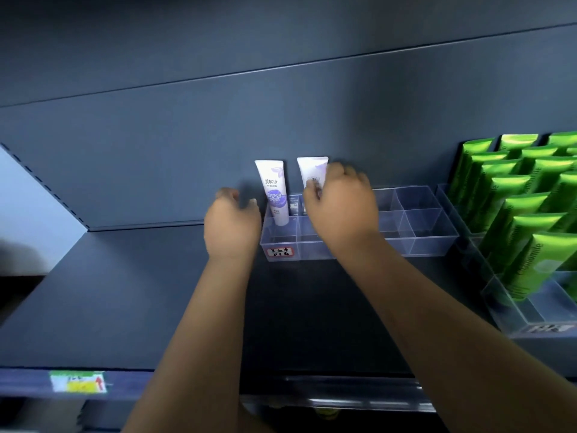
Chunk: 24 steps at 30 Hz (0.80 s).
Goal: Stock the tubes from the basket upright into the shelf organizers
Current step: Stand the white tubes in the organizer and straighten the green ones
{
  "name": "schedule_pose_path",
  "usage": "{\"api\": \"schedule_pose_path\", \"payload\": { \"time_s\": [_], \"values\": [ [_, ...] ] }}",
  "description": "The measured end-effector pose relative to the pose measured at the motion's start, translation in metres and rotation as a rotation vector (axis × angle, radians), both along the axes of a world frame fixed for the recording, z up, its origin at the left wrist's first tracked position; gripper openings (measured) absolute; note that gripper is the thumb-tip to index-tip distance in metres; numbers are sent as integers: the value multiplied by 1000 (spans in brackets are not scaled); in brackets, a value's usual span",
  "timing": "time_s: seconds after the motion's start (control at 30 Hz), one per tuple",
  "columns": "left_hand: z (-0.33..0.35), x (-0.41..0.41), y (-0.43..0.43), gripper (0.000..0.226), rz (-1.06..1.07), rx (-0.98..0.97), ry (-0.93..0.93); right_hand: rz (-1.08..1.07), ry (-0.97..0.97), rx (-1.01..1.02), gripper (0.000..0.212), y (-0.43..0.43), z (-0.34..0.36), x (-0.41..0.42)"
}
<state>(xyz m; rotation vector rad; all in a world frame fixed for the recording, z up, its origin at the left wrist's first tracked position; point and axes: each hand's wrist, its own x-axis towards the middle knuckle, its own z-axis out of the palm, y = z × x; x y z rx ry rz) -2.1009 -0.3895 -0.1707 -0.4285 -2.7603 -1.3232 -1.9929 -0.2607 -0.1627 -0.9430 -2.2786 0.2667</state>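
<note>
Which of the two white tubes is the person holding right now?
The right white tube, pinched by the right hand. The left white tube stands in the clear organizer with no hand around it.

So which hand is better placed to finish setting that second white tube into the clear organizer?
The right hand. Its fingers grip the second white tube, upright at the back row of the clear organizer, beside the first white tube. The left hand sits at its left end, holding no tube.
</note>
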Motion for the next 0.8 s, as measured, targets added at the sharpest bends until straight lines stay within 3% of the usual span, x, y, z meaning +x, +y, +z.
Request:
{"api": "schedule_pose_path", "payload": {
  "time_s": [0.2,0.3,0.5,0.67,0.8],
  "values": [
    [12,42,-37,52,10,-103,171,-33,-40,-28,54,-40,35,29],
    [20,74,-61,56,6,-202,319,185,-45,-14,51,-69,43,52],
    [29,135,-161,82,113,-399,452,607,-67,-31,64,-166,51,91],
    [5,181,-286,83,353,-490,342,890,-31,-72,58,-274,37,97],
    [-26,225,-383,70,548,-567,196,1074,-45,-31,51,-360,6,107]
  ]
}}
